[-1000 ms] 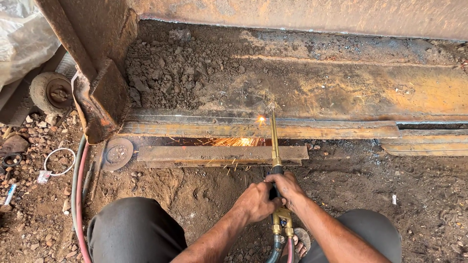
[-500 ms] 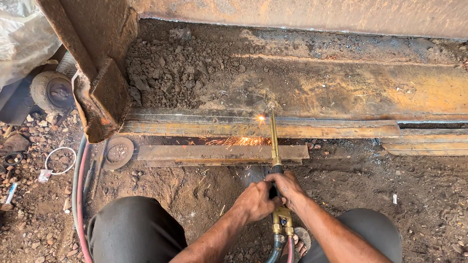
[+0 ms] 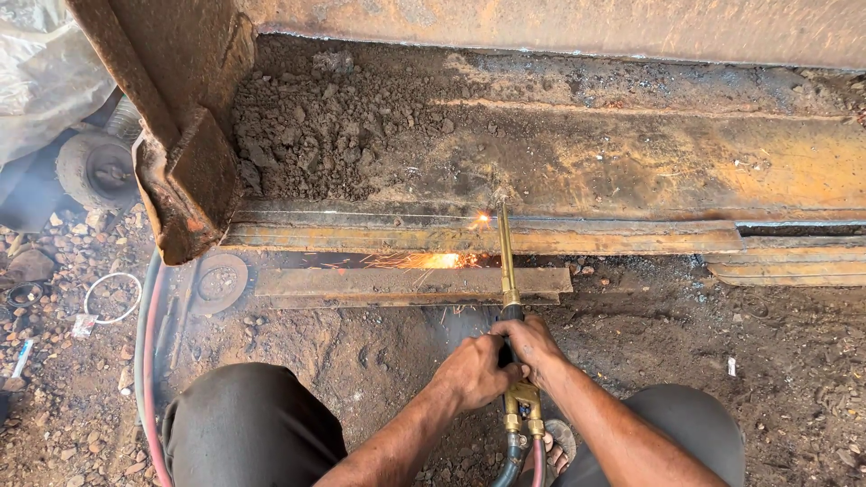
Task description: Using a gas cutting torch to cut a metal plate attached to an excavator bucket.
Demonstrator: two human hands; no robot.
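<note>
— Brass cutting torch (image 3: 508, 271): where does it lie from my hands?

— Straight ahead; its long axis runs away from me, its flame tip at the rusty steel beam's edge (image 3: 541, 236). My left hand (image 3: 474, 370) and right hand (image 3: 534, 347) both wrap the handle, right slightly farther forward.

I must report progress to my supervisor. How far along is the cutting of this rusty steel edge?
Done: a thin cut line runs along the rusty steel edge left of the flame. In hand: both hands, left hand and right hand, grip the brass torch; its tip burns at the flame point, and sparks fall below. Left: the edge right of the flame looks uncut.
</note>
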